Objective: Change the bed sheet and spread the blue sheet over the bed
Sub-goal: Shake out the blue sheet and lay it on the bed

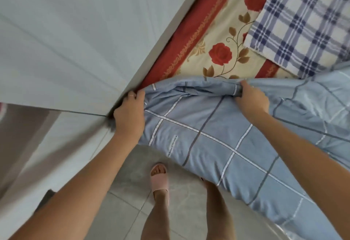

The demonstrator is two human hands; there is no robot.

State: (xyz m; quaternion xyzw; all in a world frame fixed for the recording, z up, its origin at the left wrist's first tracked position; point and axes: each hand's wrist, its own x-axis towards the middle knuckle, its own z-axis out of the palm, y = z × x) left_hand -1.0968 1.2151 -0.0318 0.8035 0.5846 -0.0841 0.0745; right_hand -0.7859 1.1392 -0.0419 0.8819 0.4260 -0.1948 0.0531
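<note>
Currently both hands are gripping the blue sheet point(208, 135) along its bunched top hem.

Left hand point(130, 110): the fingers are curling round the hem's end and pressing up against the pale wall point(56, 40), right where the bed is meeting it.

Right hand point(253, 99): the fingers are curling over a gathered fold of the same hem, well apart from the left hand.

Between the two hands the hem is sagging in soft folds. Below them the cloth is hanging down the bed's side toward the tiled floor point(123, 211). Past the right hand it is trailing away over the bed.

Beyond the hands, on the side away from the person, the floral sheet point(217, 54) is lying uncovered. What looks like a checked pillow point(303, 21) is resting on it beyond the right hand, though it could be folded cloth.

Handling, as a judgement:
- The blue sheet is looking thin, light and limp, with no stiffness of its own.
- It is probably going to bunch wherever nothing is supporting it.
- It is neither fragile nor slick in the fingers.
- It may be sliding easily over the cloth underneath.
- The hanging part is likely dragging the rest off the side.

Best hold: hem and corners, with the hands kept well apart so the edge is drawing taut. Grabbing mid-panel is only going to gather it.
</note>
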